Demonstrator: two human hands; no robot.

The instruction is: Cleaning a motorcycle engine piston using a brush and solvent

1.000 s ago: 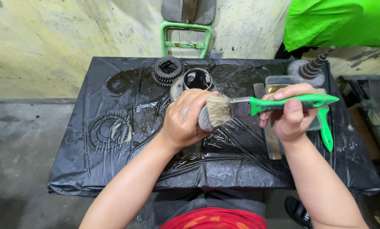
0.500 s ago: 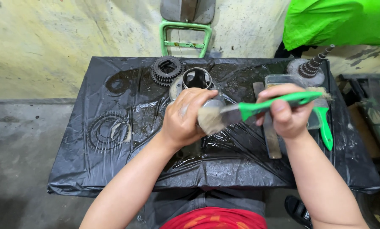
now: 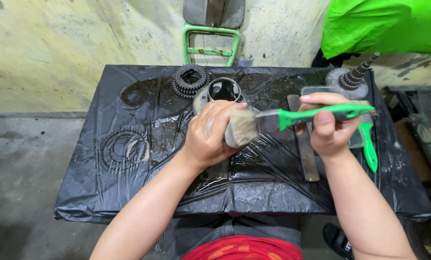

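A: Grip looks slick. My left hand [image 3: 209,136] is curled round a small metal part [image 3: 231,139], held just below the ring housing [image 3: 223,90].

B: And the right?

A: My right hand [image 3: 327,129] is fisted on the green brush [image 3: 292,118], bristles against the part. Oily plastic sheet [image 3: 143,202] beneath; I judge it could slip and drop.
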